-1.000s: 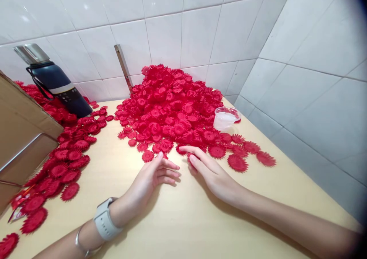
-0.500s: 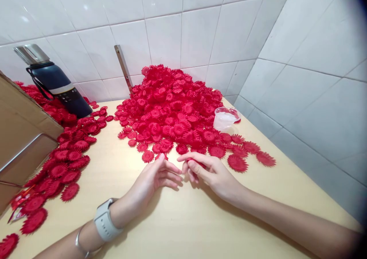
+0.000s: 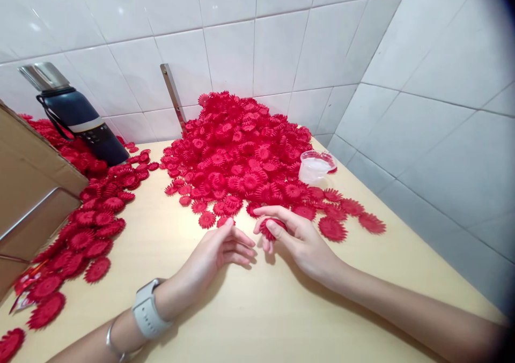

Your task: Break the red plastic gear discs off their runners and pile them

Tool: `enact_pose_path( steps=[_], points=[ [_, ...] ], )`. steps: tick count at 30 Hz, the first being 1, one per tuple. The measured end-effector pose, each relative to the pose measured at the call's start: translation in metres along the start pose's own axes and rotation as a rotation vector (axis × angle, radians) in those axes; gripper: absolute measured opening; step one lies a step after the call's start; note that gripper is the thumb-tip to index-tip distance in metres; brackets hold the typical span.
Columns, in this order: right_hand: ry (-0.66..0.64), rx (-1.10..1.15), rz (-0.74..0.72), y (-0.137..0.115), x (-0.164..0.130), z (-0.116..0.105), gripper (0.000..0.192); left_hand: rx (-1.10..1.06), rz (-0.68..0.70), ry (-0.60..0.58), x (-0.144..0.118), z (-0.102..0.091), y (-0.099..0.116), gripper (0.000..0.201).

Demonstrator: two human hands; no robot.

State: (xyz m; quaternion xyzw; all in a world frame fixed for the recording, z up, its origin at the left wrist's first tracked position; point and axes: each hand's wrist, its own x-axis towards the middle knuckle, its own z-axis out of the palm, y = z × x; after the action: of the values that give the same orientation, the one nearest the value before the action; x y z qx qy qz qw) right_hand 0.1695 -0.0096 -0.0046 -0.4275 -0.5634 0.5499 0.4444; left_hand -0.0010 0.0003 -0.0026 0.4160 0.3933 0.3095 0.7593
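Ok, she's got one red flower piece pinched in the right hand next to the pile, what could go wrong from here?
The right hand works close to the big pile of red pieces, so a sweep of the wrist could drag loose ones along.

The clear plastic cup stands against the pile's right edge and might tip if the heap is disturbed.

The held red piece is gripped only by fingertips, and the left hand isn't touching it, so it may slip.

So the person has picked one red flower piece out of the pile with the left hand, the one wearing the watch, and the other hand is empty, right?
Not quite. The red flower piece is held in the right hand, as the head view shows. The left hand, the one with the watch, is the empty one, resting open on the table just in front of the pile.
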Motion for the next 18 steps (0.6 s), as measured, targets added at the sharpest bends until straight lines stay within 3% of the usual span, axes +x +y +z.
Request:
enact_pose_path(
  steps=[7, 12, 18],
  points=[
    [-0.054, -0.112, -0.032, -0.0003, -0.0029, -0.0001, 0.019, 0.064, -0.020, -0.082, -0.0035, 0.0047, 0.0028, 0.027],
    [-0.077, -0.172, -0.061, 0.0021, -0.0067, 0.0029, 0.016, 0.083, -0.013, -0.064, -0.0036, 0.0054, 0.0012, 0.021],
    [-0.080, -0.075, 0.062, 0.0015, -0.0047, 0.0026, 0.020, 0.077, -0.031, -0.059, -0.0038, 0.0051, 0.0023, 0.020]
  ],
)
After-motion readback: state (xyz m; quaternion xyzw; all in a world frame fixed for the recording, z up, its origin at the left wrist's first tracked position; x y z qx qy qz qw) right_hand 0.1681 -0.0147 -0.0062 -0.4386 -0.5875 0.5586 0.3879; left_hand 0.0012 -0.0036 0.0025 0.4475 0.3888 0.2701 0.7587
